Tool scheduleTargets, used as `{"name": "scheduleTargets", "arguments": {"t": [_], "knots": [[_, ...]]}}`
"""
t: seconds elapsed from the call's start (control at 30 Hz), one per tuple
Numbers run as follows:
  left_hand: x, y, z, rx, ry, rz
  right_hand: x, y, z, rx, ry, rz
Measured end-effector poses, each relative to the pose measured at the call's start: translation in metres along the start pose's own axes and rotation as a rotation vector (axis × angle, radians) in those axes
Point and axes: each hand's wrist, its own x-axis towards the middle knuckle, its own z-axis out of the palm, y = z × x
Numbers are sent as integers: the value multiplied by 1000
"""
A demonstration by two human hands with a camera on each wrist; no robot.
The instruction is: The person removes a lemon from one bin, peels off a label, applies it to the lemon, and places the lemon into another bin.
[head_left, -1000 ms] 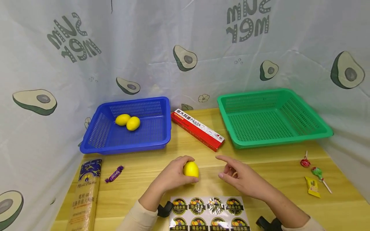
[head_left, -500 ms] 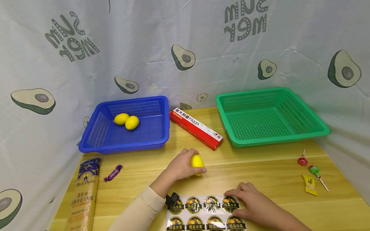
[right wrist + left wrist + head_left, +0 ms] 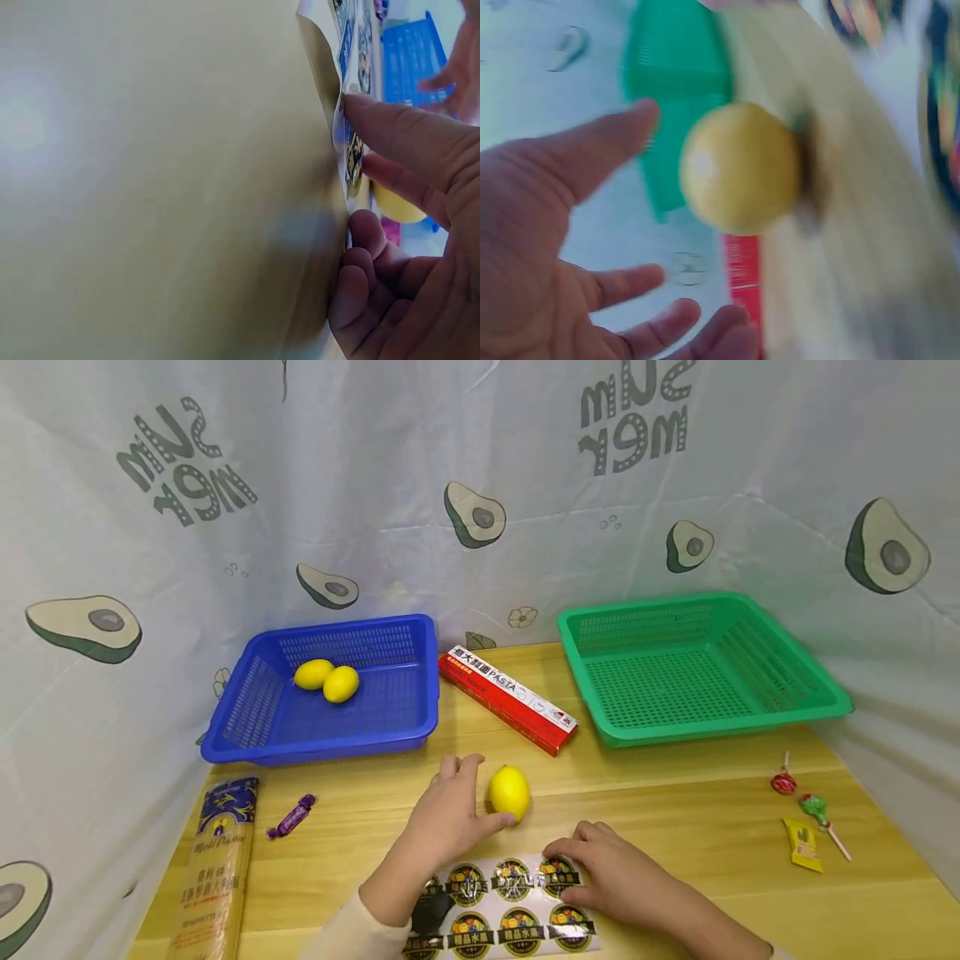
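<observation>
Head view | lemon (image 3: 510,792) smooth, yellow | left hand (image 3: 446,817) grip apart | right hand (image 3: 611,877) grip pinching sticker sheet (image 3: 501,910)

A wooden table (image 3: 675,810) carries everything. At its back left sits a blue basket (image 3: 420,727), at its back right a green basket (image 3: 750,727). Between them a red pasta box (image 3: 508,697) lies at a slant. A lemon (image 3: 510,792) rests on the bare wood in front of that box. At the near edge lies a sticker sheet (image 3: 510,910), just short of the lemon. Along the left edge lies a spaghetti pack (image 3: 216,868), with a purple candy (image 3: 292,816) just beside its far end. Near the right edge lie two lollipops (image 3: 784,780) and a yellow sachet (image 3: 802,843), close together.
</observation>
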Motion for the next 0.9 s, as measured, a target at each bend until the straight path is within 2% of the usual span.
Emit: {"name": "scheduleTargets", "arguments": {"t": [0.07,0.13,0.23,0.3,0.5,0.8,0.9], "knots": [[-15,0,-1,12,-38,16,4,0,0,-6,4,8],[-26,-2,0,21,-139,60,8,-1,-1,-10,5,9],[-32,-7,9,1,-297,126,15,0,-3,-9,1,9],[-32,-11,17,-12,-349,149,18,2,-4,-1,-9,9],[-25,-20,32,-26,-356,132,27,13,-6,98,-59,-24],[-17,-25,35,36,-350,167,40,25,-16,214,-130,-65],[-17,-26,35,42,-354,158,46,24,-19,288,-173,-59]]}}
